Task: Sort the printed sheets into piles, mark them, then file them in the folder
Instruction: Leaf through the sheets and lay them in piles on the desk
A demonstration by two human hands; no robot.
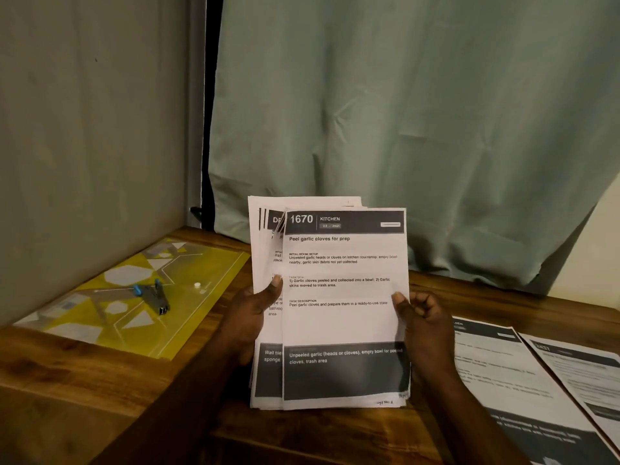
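Head view: the left hand (250, 318) is clamping the sheet stack (265, 374), and the right hand (426, 322) fingers are pinching the top sheet (345, 323) at its 3 o'clock edge. Sheets underneath could be dragged along with it.

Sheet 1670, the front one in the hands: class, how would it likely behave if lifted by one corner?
Sheet 1670 looks like thin printer paper, so it is probably floppy and very light. Its right edge seems to curve where the right hand pinches it, so it may droop.

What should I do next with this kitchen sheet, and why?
Probably slide the front sheet off and onto the sheets lying at right: the right hand pinches its edge while the left hand grips the stack.
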